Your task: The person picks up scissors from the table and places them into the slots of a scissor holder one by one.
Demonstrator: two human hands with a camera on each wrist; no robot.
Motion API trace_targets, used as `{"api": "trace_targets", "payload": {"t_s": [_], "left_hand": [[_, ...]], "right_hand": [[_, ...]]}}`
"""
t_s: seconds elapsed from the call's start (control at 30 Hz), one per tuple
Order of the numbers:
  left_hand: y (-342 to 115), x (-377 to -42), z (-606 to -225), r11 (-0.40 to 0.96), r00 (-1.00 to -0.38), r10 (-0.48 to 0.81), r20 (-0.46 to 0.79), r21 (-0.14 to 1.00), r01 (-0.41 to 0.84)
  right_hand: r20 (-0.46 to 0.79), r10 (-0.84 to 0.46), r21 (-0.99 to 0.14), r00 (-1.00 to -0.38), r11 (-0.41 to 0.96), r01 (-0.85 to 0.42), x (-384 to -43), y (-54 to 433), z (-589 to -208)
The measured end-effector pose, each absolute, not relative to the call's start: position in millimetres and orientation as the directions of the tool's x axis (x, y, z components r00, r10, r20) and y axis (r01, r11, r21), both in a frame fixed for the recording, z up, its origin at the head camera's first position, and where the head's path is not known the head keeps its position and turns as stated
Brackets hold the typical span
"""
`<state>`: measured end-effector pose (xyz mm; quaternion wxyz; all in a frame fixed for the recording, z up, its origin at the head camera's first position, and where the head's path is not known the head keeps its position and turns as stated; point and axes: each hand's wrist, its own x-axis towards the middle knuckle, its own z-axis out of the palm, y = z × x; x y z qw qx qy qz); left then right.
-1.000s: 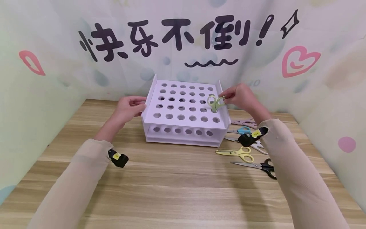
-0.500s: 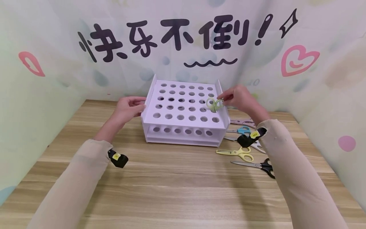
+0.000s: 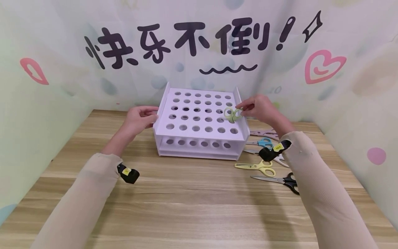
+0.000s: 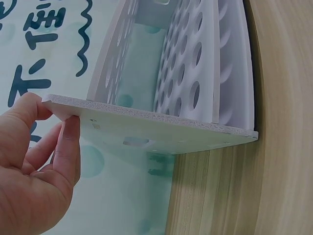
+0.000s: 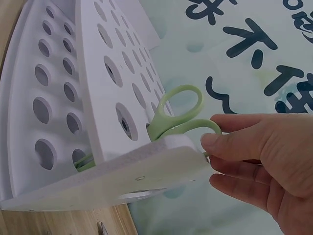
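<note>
A white rack [image 3: 202, 135] with rows of round holes stands on the table. My left hand [image 3: 140, 119] holds the upper edge of its left side panel [image 4: 146, 128], thumb and fingers on opposite faces in the left wrist view. At the far side, my right hand [image 3: 259, 108] pinches one handle loop of the light green scissors [image 3: 231, 116]. These scissors point down through a hole in the right-hand column, loops above the top board. In the right wrist view, a green part of the scissors [image 5: 86, 162] shows at a hole in the lower shelf.
Right of the rack lie yellow scissors [image 3: 256, 166], black-handled scissors [image 3: 280, 180], blue-handled scissors [image 3: 264, 142] and more pale-handled scissors [image 3: 264, 133], partly under my right forearm. A printed cloth [image 3: 124, 83] hangs close behind the rack.
The green scissors have sunk slightly into their hole, with the right hand following down. The left hand has kept its hold on the rack.
</note>
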<state>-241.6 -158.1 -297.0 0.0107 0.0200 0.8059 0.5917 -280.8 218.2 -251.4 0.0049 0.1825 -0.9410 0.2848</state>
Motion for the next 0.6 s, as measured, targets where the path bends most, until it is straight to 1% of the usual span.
{"api": "trace_targets", "payload": {"t_s": [0.43, 0.6], "left_hand": [[-157, -242, -298, 0.304, -0.999, 0.041, -0.007, 0.953, 0.006], [-157, -241, -297, 0.315, -0.999, 0.031, -0.016, 0.949, -0.005]], "right_hand": [[0.14, -0.333, -0.512, -0.932, 0.782, -0.356, -274, 235, -245], [0.148, -0.346, -0.48, -0.927, 0.794, -0.373, -268, 247, -243]]}}
